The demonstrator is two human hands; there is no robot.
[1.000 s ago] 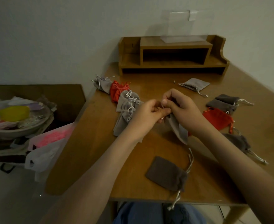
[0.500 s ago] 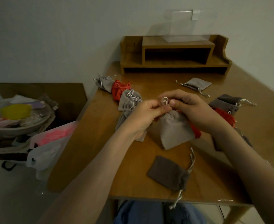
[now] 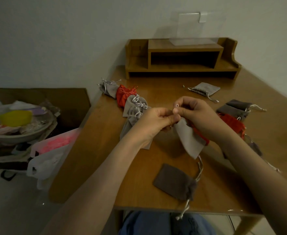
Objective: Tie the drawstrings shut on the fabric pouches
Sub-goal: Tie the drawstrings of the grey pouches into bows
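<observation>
While the light grey fabric pouch hangs mid-frame, the left hand and right hand both pinch its white drawstring, the knot seemingly half-made. Tied pouches line up centre-left, and the flat dark brown pouch below looks untied.

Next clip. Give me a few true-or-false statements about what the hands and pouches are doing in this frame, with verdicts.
1. The left hand and right hand hold a light grey pouch above the table. True.
2. The right hand rests flat on the table. False: it pinches a white cord loop at the pouch's neck.
3. A dark brown pouch lies near the table's front edge, one cord hanging over it. True.
4. Every pouch left of the hands is grey. False: a red pouch lies among the grey pouches there.
</observation>
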